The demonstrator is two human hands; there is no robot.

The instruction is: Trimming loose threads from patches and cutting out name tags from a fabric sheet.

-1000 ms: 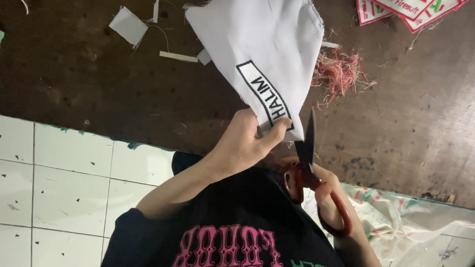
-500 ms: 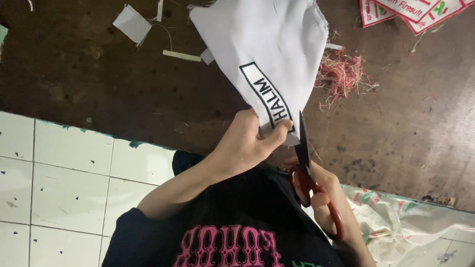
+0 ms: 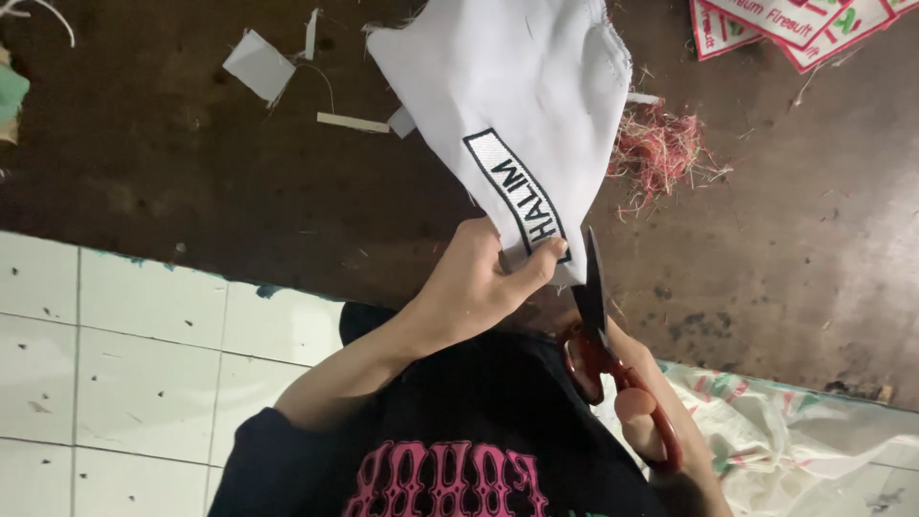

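My left hand (image 3: pixel 476 284) pinches the lower corner of a white cloth piece (image 3: pixel 522 77), thumb on a black-bordered embroidered label strip (image 3: pixel 517 194) sewn on it. The cloth hangs over a dark brown floor. My right hand (image 3: pixel 661 426) grips red-handled scissors (image 3: pixel 595 316). Their dark blades point up along the cloth's right edge, just beside the label's lower end. I cannot tell how far apart the blades are.
Red thread trimmings (image 3: pixel 661 153) lie right of the cloth. White fabric scraps (image 3: pixel 258 65) are scattered at upper left, and red-and-white patches (image 3: pixel 795 24) sit at top right. White floor tiles (image 3: pixel 144 354) lie lower left, with a crumpled plastic sack (image 3: pixel 804 431) lower right.
The scissors have swung from a rightward tilt to nearly upright and edged closer to the cloth's right edge. My left hand keeps its hold on the cloth.
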